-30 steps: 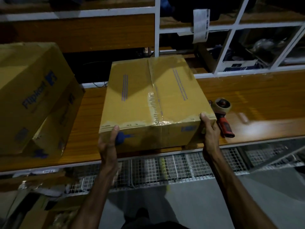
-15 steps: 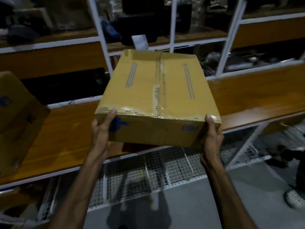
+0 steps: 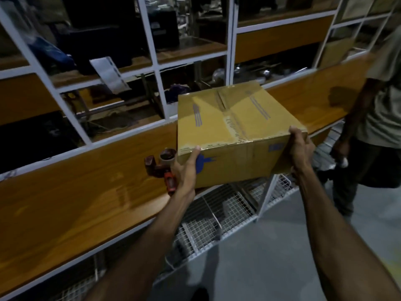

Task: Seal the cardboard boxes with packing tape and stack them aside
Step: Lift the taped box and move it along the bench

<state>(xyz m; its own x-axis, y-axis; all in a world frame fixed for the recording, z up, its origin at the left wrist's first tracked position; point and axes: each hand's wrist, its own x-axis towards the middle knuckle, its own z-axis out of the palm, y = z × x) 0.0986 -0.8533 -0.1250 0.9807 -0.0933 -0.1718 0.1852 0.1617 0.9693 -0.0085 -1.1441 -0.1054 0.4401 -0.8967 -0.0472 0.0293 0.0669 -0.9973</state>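
Fingers (image 3: 196, 149) of the left hand (image 3: 184, 170) are curling over the near left top edge of the cardboard box (image 3: 234, 135), while the right hand (image 3: 301, 153) is clamping the near right corner, thumb lying on top. Both are holding the box in the air above the near edge of the wooden counter (image 3: 86, 187). Clear tape (image 3: 235, 127) is running along its centre seam. Blue print on the near side is showing, too blurred to read. A tape dispenser (image 3: 161, 168) is lying just left, on the counter. At far right another person (image 3: 373, 118) is standing close on the open grey floor (image 3: 260, 257).
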